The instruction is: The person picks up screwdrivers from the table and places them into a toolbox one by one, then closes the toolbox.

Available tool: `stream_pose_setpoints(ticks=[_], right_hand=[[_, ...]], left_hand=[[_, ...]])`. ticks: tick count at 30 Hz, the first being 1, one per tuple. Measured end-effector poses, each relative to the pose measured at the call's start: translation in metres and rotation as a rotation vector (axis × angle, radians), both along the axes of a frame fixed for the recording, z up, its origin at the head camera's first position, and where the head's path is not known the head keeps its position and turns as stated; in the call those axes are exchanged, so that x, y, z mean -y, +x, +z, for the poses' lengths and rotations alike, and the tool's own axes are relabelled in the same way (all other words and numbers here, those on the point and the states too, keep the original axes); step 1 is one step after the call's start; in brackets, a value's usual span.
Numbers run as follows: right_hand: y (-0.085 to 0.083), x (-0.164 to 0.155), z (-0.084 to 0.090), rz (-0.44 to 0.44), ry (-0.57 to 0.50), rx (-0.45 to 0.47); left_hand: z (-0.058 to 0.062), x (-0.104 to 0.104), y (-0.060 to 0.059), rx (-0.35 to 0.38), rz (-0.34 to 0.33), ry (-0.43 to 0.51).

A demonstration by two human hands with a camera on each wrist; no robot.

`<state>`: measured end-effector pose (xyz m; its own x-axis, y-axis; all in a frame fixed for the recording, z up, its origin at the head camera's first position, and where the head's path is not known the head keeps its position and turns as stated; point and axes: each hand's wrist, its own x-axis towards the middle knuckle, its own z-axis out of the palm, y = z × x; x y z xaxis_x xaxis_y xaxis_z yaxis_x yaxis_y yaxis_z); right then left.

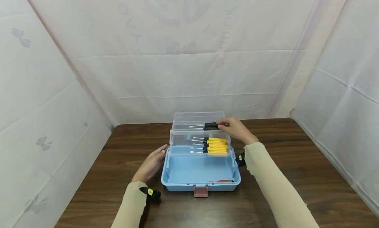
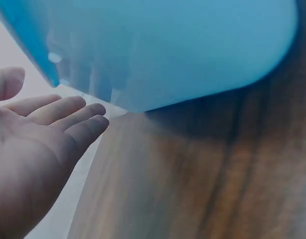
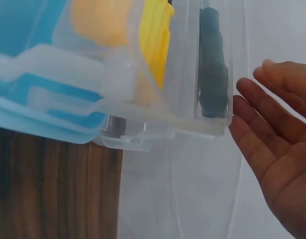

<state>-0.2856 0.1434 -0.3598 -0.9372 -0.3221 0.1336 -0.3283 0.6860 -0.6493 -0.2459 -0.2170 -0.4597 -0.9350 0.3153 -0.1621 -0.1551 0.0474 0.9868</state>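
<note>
An open light-blue toolbox (image 1: 177, 185) stands on a dark wooden table (image 1: 296, 162), with its clear trays fanned out toward the back. The upper tray (image 1: 192, 117) holds black-handled screwdrivers (image 1: 211, 126). The lower tray holds several yellow-handled screwdrivers (image 1: 216, 145). My right hand (image 1: 234, 127) is at the right end of the upper tray, by the black handles. In the right wrist view the right hand (image 3: 274, 149) has straight fingers beside the tray wall (image 3: 192, 124) and the black handle (image 3: 212, 74), holding nothing. My left hand (image 1: 152, 162) lies open by the box's left side. The left hand (image 2: 38, 139) shows an open palm beside the blue box (image 2: 167, 50).
A red latch (image 1: 200, 190) hangs at the box's front edge, and a red item (image 1: 220, 181) lies in the blue base. White sheeting (image 1: 189, 57) walls the table on three sides. Bare table (image 2: 217, 174) lies on both sides of the box.
</note>
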Motion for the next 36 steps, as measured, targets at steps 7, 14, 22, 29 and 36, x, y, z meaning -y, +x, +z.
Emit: stream_pose_setpoints(ticks=[7, 14, 22, 29, 36], right_hand=[[0.000, -0.018, -0.015, -0.026, -0.152, 0.067], [-0.001, -0.034, -0.032, -0.020, -0.310, 0.211], [0.001, -0.043, -0.049, -0.034, -0.380, 0.362], [0.001, -0.048, -0.069, -0.062, -0.415, 0.474], [-0.001, -0.049, -0.082, 0.012, -0.438, 0.518]], left_hand=[[-0.001, 0.008, -0.011, 0.010, -0.015, 0.112], [-0.001, 0.013, -0.020, 0.001, -0.038, 0.158], [-0.004, 0.006, -0.033, 0.002, -0.051, 0.169], [-0.009, 0.003, -0.040, 0.023, -0.039, 0.165], [-0.013, -0.002, -0.047, 0.044, -0.029, 0.116]])
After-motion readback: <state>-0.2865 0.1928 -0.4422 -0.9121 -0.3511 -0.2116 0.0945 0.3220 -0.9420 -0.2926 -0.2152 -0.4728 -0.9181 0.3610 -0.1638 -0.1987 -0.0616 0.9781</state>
